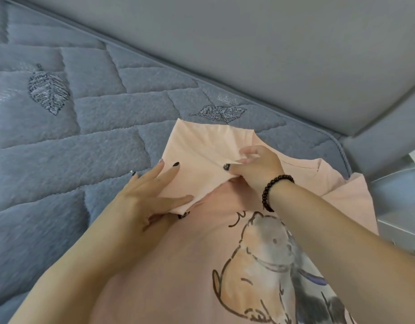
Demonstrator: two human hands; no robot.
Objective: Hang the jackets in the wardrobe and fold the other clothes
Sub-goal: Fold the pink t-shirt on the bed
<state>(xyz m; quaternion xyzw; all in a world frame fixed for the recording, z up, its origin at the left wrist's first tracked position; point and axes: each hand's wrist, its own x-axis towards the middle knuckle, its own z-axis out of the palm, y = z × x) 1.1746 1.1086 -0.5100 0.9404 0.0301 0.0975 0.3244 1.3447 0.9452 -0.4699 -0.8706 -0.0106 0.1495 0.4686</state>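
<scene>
Both hands work the folded flap of our pink shirt (190, 265). Our left hand (152, 199) lies nearly flat, fingers straight, with the thumb pressing the fold's lower edge. Our right hand (257, 169), a dark bead bracelet (275, 191) at its wrist, pinches the flap between thumb and curled fingers. Under both hands the shirt lies print-up on the blue quilted bed (73, 136); beyond them runs a grey headboard (272, 54).
</scene>
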